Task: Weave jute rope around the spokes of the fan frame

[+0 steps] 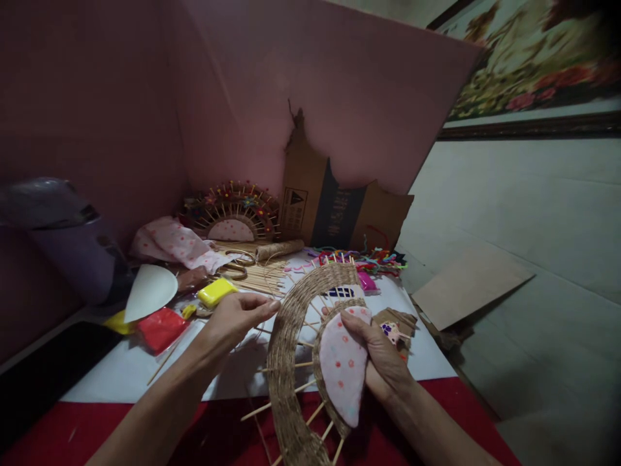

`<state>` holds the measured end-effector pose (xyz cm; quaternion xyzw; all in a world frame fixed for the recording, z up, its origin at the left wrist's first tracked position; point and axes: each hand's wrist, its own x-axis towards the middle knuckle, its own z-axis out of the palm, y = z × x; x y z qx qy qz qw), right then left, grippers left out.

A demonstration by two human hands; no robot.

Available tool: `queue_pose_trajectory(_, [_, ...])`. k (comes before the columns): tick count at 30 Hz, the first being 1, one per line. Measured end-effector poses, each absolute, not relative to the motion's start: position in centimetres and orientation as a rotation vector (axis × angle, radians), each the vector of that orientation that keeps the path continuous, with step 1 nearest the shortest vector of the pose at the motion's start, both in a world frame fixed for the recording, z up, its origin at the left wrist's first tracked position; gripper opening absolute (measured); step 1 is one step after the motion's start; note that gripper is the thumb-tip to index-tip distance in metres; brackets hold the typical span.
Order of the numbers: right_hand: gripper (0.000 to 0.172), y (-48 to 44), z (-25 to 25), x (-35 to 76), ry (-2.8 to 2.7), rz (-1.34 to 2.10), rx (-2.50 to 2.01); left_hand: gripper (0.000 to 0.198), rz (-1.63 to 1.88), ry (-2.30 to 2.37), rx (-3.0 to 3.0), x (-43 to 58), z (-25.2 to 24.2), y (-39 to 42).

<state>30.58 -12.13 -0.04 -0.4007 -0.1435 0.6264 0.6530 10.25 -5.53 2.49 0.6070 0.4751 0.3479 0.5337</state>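
Observation:
My right hand (388, 359) grips a half-round fan made of wooden sticks and woven brown twine (285, 349), with its thumb on the half-disc of white cloth with pink-red dots (342, 366). The sticks spread out from the half-disc through the wide twine band, and their tips stick out past its outer edge. At the band's upper left edge, my left hand (237, 320) is closed in a pinch. What lies between its fingertips is too small to make out. A thin loose strand hangs below the band's left side.
Behind stand a finished-looking fan with colourful flowers (233, 217) and torn cardboard (310, 188). Scissors (237, 262), sticks (262, 278), pipe cleaners (383, 260), dotted cloth (169, 243), yellow (217, 292) and red packets (161, 329) and a white half-disc (151, 292) lie around.

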Motion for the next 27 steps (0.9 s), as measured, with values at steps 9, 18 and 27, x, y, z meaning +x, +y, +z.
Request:
queue_pose_trajectory(9, [0.015, -12.1, 0.0, 30.5, -0.333, 1.379, -0.879, 0.022, 0.959, 1.183, 1.816, 10.5, 2.1, -5.8])
queue_pose_trajectory(18, [0.013, -12.1, 0.0, 30.6, -0.33, 1.378, -0.889, 0.016, 1.068, 1.196, 1.968, 10.4, 2.1, -6.7])
queue_pose_trajectory(27, [0.016, -11.8, 0.1, 30.7, -0.314, 1.331, -0.914, 0.024, 1.092, 1.231, 1.821, 10.6, 2.4, -7.0])
